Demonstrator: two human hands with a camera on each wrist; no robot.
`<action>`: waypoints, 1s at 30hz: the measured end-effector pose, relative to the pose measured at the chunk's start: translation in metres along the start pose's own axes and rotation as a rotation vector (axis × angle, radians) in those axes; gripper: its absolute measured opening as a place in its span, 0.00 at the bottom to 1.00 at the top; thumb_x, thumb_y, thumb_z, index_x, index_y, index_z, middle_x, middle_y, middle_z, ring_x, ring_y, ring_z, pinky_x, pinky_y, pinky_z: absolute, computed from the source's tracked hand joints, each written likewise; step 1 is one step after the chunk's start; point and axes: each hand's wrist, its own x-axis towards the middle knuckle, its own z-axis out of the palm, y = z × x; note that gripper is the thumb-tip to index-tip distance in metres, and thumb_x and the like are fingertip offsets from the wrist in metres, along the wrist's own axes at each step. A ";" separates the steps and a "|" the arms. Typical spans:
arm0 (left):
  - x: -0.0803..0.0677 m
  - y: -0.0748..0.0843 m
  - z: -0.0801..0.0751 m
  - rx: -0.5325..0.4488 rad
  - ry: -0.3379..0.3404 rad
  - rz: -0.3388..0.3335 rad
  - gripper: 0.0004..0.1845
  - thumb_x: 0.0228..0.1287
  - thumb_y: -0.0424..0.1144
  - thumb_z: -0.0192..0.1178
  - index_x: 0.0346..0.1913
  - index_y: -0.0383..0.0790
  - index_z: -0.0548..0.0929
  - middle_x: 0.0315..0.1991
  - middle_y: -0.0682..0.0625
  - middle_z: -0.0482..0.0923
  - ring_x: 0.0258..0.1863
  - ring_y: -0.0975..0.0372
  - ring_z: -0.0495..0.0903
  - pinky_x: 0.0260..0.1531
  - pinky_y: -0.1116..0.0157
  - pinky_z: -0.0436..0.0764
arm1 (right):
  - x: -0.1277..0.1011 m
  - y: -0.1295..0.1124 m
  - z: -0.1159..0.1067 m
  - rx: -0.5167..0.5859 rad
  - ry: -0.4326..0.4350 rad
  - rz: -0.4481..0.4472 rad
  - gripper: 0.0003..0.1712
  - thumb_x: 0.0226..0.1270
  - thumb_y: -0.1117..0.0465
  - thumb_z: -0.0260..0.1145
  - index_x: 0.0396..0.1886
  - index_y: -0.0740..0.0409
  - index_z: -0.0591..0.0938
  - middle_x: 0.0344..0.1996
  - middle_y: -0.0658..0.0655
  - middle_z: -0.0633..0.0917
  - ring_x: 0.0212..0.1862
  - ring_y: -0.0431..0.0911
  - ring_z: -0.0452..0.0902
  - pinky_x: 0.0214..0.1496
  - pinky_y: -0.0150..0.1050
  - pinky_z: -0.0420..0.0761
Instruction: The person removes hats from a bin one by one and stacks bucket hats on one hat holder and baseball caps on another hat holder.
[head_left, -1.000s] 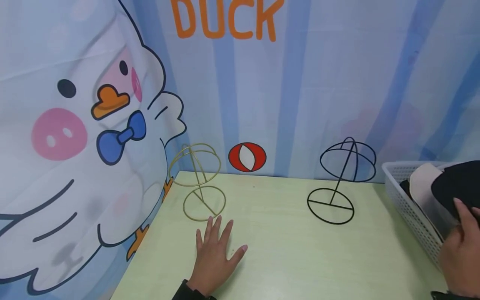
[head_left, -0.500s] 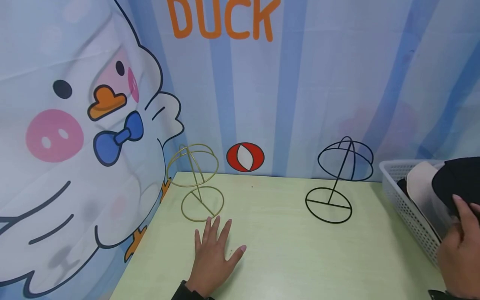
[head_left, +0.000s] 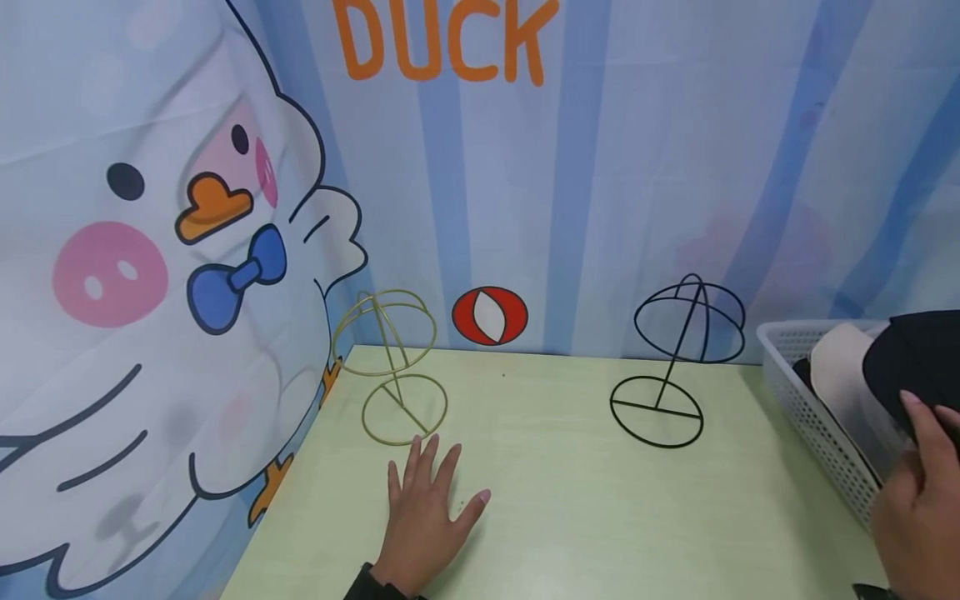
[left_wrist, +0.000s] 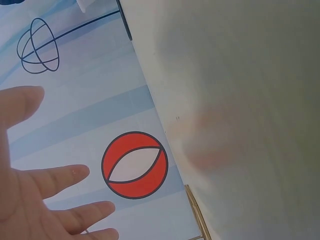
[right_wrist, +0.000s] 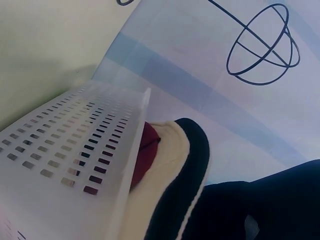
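Two hands, left hand (head_left: pixel 423 521) flat on table (head_left: pixel 570 508), right hand (head_left: pixel 918 492) gripping black cap (head_left: pixel 911 358)

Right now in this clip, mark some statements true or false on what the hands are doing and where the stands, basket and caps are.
1. The left hand lies flat on the table. True.
2. The right hand grips the black wire stand. False: it holds the black cap at the white basket.
3. The gold wire stand carries a hat. False: it is bare.
4. A cream cap sits in the basket. True.
5. The basket is at the table's left end. False: the right.
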 end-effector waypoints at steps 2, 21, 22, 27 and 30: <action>0.000 0.000 0.000 0.002 0.003 0.001 0.39 0.66 0.66 0.58 0.72 0.46 0.71 0.77 0.40 0.60 0.81 0.44 0.49 0.72 0.30 0.49 | -0.001 -0.002 -0.002 0.007 0.009 -0.009 0.29 0.84 0.65 0.34 0.77 0.46 0.67 0.76 0.60 0.64 0.76 0.60 0.58 0.76 0.59 0.61; -0.001 0.001 -0.001 -0.009 0.021 0.006 0.40 0.65 0.65 0.59 0.72 0.44 0.71 0.76 0.39 0.62 0.80 0.43 0.52 0.71 0.32 0.54 | -0.012 -0.031 -0.021 -0.003 0.066 -0.079 0.27 0.85 0.63 0.35 0.74 0.49 0.71 0.74 0.62 0.67 0.76 0.59 0.59 0.79 0.54 0.59; -0.001 0.001 -0.001 -0.010 0.025 0.009 0.40 0.65 0.65 0.60 0.72 0.44 0.71 0.76 0.39 0.62 0.80 0.43 0.52 0.71 0.33 0.55 | -0.013 -0.031 -0.021 -0.005 0.068 -0.073 0.27 0.85 0.63 0.35 0.74 0.50 0.71 0.74 0.61 0.67 0.76 0.58 0.59 0.79 0.54 0.59; -0.001 0.001 -0.001 -0.010 0.038 0.018 0.40 0.64 0.65 0.61 0.72 0.44 0.71 0.76 0.39 0.62 0.79 0.43 0.53 0.71 0.34 0.58 | -0.017 -0.032 -0.023 -0.004 0.085 -0.068 0.26 0.86 0.60 0.35 0.73 0.51 0.72 0.74 0.61 0.68 0.75 0.58 0.61 0.79 0.53 0.60; -0.001 0.000 -0.001 -0.010 0.041 0.020 0.40 0.64 0.65 0.61 0.72 0.44 0.71 0.76 0.39 0.62 0.79 0.43 0.53 0.70 0.34 0.58 | -0.019 -0.032 -0.022 0.018 0.112 -0.083 0.26 0.86 0.59 0.36 0.71 0.53 0.74 0.72 0.63 0.70 0.74 0.59 0.63 0.78 0.51 0.62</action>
